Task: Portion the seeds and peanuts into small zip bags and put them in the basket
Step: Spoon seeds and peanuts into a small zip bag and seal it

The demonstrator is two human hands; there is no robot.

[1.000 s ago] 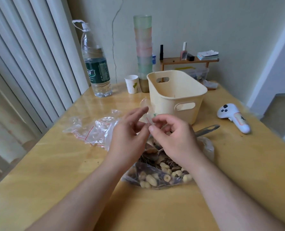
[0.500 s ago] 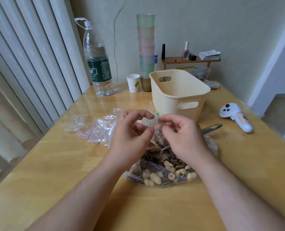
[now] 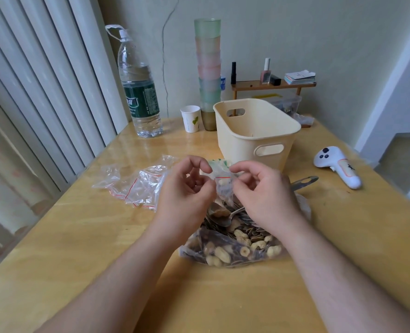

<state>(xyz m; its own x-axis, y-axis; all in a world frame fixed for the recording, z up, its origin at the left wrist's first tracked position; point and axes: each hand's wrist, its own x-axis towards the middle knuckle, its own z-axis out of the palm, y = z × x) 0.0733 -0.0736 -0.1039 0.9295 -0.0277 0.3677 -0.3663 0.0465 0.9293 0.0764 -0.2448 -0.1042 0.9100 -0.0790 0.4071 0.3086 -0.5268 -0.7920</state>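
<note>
Both hands' fingers (image 3: 205,167) pinching filled small zip bag (image 3: 223,186) shut; basket (image 3: 254,140), at 12 o'clock, appears empty.

Both hands, left (image 3: 187,188) and right (image 3: 262,191), pinch a small zip bag (image 3: 223,186) above the seed-and-peanut bag (image 3: 232,246).

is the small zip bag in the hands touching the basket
Apart. The head view shows the small zip bag pinched between the left hand and right hand, held up in front of the basket, not against it.
</note>
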